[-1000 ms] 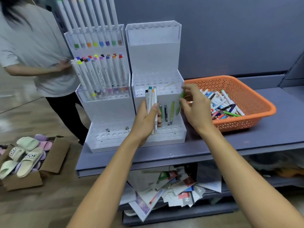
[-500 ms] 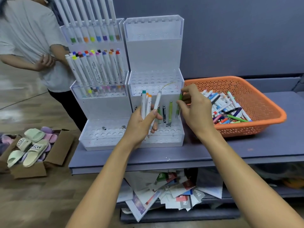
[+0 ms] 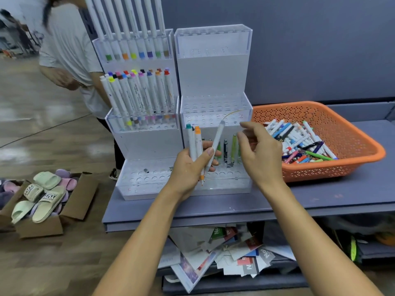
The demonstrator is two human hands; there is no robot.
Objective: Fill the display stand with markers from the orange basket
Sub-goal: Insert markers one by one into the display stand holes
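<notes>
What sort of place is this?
Probably a shop or stockroom: tiered display stands holding markers on a grey shelf, an orange basket of loose pens, and a cardboard box of slippers on the floor.

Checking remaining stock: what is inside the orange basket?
A loose pile of markers lies in the orange basket; the right hand hides its near-left corner, and lower layers are covered.

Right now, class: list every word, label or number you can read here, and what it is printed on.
"No": on a leaflet under the shelf; rest hidden.
Slipper strap lettering: upside down, unclear.
Marker barrel print: too small.
</notes>
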